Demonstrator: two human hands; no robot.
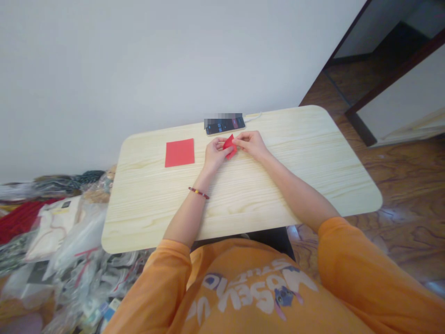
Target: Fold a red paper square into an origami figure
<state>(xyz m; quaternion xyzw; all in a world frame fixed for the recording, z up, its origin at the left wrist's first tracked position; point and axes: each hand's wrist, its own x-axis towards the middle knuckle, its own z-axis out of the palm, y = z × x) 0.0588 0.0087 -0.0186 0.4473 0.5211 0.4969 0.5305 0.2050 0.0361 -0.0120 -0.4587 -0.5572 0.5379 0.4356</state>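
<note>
A small folded piece of red paper (229, 144) is held between my two hands, above the middle of the wooden table. My left hand (216, 154) grips its left and lower side, thumb across the front. The fingertips of my right hand (251, 143) pinch its right edge near the top. The fine folds of the paper are too small to make out. Left of my left hand, a flat square red sheet (180, 153) lies on the table, apart from both hands.
A phone (225, 124) with a white cable (253, 118) lies at the back of the pale wooden table (146, 204), near the wall. Plastic bags (76, 236) and clothes (26, 218) are piled left of the table. A wooden floor shows at the right.
</note>
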